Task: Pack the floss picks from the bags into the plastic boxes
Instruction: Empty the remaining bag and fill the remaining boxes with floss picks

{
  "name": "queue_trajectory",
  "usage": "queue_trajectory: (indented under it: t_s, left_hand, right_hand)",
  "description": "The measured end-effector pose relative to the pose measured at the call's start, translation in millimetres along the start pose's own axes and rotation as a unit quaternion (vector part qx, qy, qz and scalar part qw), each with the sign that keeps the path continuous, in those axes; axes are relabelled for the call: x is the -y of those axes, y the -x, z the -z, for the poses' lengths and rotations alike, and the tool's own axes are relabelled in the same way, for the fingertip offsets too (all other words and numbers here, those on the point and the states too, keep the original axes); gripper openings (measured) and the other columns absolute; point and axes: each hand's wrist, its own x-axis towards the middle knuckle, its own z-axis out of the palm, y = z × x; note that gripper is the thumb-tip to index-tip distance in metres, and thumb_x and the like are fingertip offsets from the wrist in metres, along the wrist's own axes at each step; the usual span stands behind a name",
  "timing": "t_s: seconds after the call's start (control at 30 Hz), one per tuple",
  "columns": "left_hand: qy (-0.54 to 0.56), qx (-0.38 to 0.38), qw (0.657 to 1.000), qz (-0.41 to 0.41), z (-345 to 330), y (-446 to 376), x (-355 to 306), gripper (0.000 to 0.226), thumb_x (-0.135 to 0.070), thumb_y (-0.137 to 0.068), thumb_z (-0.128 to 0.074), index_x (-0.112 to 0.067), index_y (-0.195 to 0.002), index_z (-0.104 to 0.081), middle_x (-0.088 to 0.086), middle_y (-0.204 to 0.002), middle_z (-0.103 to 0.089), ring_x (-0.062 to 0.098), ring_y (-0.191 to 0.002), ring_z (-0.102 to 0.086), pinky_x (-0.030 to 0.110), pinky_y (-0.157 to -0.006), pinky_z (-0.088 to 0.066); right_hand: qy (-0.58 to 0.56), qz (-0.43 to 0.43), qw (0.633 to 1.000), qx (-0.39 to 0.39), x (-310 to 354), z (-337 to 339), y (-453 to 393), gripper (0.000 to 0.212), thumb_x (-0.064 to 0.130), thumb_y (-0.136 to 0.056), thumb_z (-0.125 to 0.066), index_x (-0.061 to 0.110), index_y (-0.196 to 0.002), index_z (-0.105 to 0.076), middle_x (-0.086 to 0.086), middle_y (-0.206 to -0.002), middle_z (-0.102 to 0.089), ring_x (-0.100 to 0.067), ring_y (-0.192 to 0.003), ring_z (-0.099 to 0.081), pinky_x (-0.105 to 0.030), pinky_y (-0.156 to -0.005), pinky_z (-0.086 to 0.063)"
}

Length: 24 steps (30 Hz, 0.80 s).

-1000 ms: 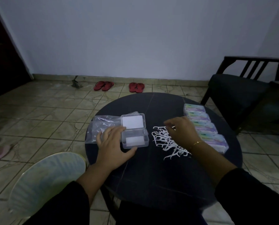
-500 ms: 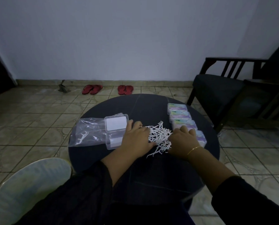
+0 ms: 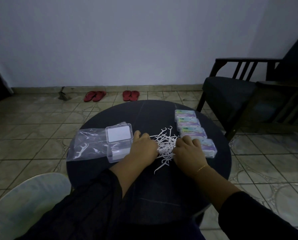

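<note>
On the round, dark, matte counter (image 3: 144,184) a loose heap of white plastic floss picks (image 3: 164,144) lies tangled between the person's two hands, the thin curved handles pointing every way, with no common axis; one pick at the near edge trails its handle toward the person. The left hand (image 3: 142,149) rests palm down on the heap's left side, fingers bent into the picks, and the right hand (image 3: 188,151) does the same on the right side, a thin gold bracelet (image 3: 202,168) at its wrist. Whether either actually pinches any pick I cannot tell.

Just left of the left hand sits a clear, hard, rectangular plastic box (image 3: 118,144), its hinged lid laid back away from the person with a white panel showing. Touching the box on its left is a crinkled transparent bag (image 3: 85,144), a couple of picks visible inside. Along the right side, four closed boxes (image 3: 193,132) with pale pastel labels form a row running away from the person; the nearest one touches the right hand's knuckles.
</note>
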Motion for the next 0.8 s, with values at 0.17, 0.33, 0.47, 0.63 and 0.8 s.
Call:
queue_trajectory:
  t_s: [0.17,0.33,0.47,0.63,0.8]
  left_hand:
    - [0.026,-0.04,0.999,-0.003,-1.7,-1.7,8.1,0.032,-0.043,-0.093,-0.048,-0.03,-0.114,-0.067,-0.001,-0.108,-0.058,0.017,-0.112,-0.041,0.034,-0.089,-0.009]
    - [0.035,-0.074,0.997,-0.005,10.2,0.7,14.5,0.029,-0.038,-0.094,-0.045,-0.032,-0.108,-0.069,-0.005,-0.098,-0.061,0.013,-0.108,-0.043,0.033,-0.085,-0.012]
    - [0.047,-0.101,0.994,0.009,16.7,5.1,23.4,0.029,-0.039,-0.096,-0.043,-0.033,-0.104,-0.07,-0.009,-0.094,-0.061,0.01,-0.108,-0.043,0.032,-0.088,-0.011]
    - [0.063,-0.127,0.989,0.037,24.5,16.8,39.9,0.029,-0.04,-0.097,-0.044,-0.037,-0.119,-0.063,-0.01,-0.104,-0.064,0.009,-0.115,-0.043,0.032,-0.091,-0.011]
    - [0.079,-0.146,0.984,0.065,24.2,34.6,60.1,0.027,-0.038,-0.096,-0.046,-0.035,-0.111,-0.068,-0.01,-0.095,-0.064,0.01,-0.11,-0.046,0.03,-0.083,-0.013]
  right_hand:
    - [-0.009,-0.058,0.998,-0.031,-3.4,-0.8,-1.3,0.02,0.036,-0.058,-0.083,0.025,-0.058,-0.067,0.005,-0.072,-0.059,-0.02,-0.079,-0.054,-0.035,-0.064,-0.043]
    - [-0.075,-0.071,0.993,-0.056,-8.0,5.6,-3.2,0.03,0.04,-0.095,-0.043,0.024,-0.108,-0.064,0.006,-0.115,-0.055,-0.018,-0.115,-0.039,-0.036,-0.091,-0.029]
    - [-0.119,-0.109,0.984,-0.079,-5.6,14.6,-8.5,0.029,0.039,-0.094,-0.044,0.025,-0.109,-0.064,0.006,-0.114,-0.057,-0.018,-0.113,-0.04,-0.035,-0.092,-0.028]
    - [-0.161,-0.132,0.974,-0.088,-0.3,20.6,-15.4,0.027,0.037,-0.096,-0.044,0.025,-0.111,-0.062,0.006,-0.115,-0.056,-0.017,-0.113,-0.04,-0.034,-0.092,-0.027]
    - [-0.203,-0.146,0.963,-0.098,15.3,26.0,-23.1,0.026,0.033,-0.099,-0.039,0.024,-0.112,-0.059,0.005,-0.116,-0.054,-0.017,-0.112,-0.04,-0.035,-0.093,-0.029]
